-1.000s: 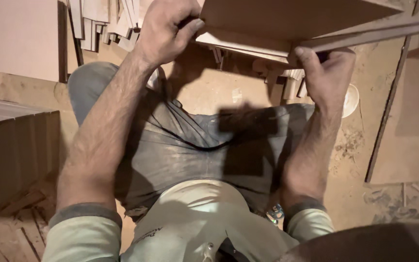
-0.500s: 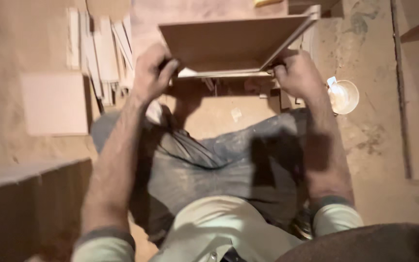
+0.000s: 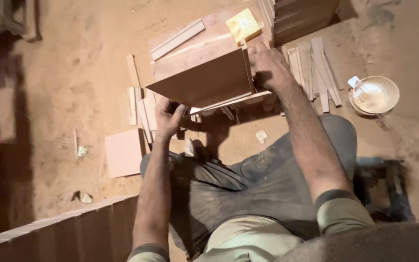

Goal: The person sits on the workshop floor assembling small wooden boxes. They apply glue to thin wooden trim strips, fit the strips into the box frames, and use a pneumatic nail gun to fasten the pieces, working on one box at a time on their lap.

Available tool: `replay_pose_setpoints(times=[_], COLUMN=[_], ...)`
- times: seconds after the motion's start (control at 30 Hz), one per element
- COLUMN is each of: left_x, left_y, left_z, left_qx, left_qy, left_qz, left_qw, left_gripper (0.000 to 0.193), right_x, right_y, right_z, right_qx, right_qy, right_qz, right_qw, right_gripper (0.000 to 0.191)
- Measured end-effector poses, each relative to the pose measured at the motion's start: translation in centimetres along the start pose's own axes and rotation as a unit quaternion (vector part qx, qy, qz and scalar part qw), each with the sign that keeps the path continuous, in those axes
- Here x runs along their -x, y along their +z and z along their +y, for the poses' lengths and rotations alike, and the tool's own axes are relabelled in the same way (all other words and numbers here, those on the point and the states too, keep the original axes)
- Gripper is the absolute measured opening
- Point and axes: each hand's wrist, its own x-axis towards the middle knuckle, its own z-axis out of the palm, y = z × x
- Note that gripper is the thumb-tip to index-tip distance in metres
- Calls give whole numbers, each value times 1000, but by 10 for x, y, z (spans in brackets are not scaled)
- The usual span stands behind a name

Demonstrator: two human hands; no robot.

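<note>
I sit on a dusty floor, looking down over my lap. My left hand (image 3: pixel 169 118) grips the near left corner of a brown wooden board assembly (image 3: pixel 204 82), held tilted above the floor. On the assembly's far right edge rests my right hand (image 3: pixel 266 64), fingers curled over its top. A pale strip runs along the assembly's lower edge. Under it lies a larger wooden panel (image 3: pixel 190 48) with a long light strip on it.
A yellow sanding block (image 3: pixel 243 25) lies on the panel. Loose wooden strips (image 3: pixel 314 68) lie right of my right hand and more at the left (image 3: pixel 139 104). A shallow bowl (image 3: pixel 374 94) of pale paste stands far right. A square board (image 3: pixel 124 153) lies left. Stacked boards (image 3: pixel 69 237) fill the lower left.
The view has swung, and the board assembly has turned and dropped away from my face towards the floor. Both hands keep hold of it, the right hand now on its far edge.
</note>
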Motion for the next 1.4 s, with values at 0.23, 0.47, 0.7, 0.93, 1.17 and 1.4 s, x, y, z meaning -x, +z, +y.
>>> replay_pose_setpoints(times=[0.23,0.47,0.7,0.93,1.17,1.4], left_x=[7,104,69,-2,0,-3], left_y=[0,29,74,69,64,48], left_z=[-8,-6,72,166,180,179], left_qx=[15,19,374,430,387,437], left_qy=[46,-29,-180,-218,-238,-99], left_qz=[94,227,-90,-317,-234,-124], left_qw=[994,973,905,817,860,885], left_gripper=[17,2,31,70,49,37], right_x=[1,20,93,101,83,73], right_y=[13,-36,-112,-120,-97,-85], right_z=[8,41,-10,-62,-67,-69], right_qx=[49,-146,-219,-228,-286,-313], right_qy=[-22,16,-168,-277,-291,-274], right_qz=[50,388,324,131,157,6], right_qw=[997,910,905,924,899,909], right_gripper=[15,7,16,24,31,38])
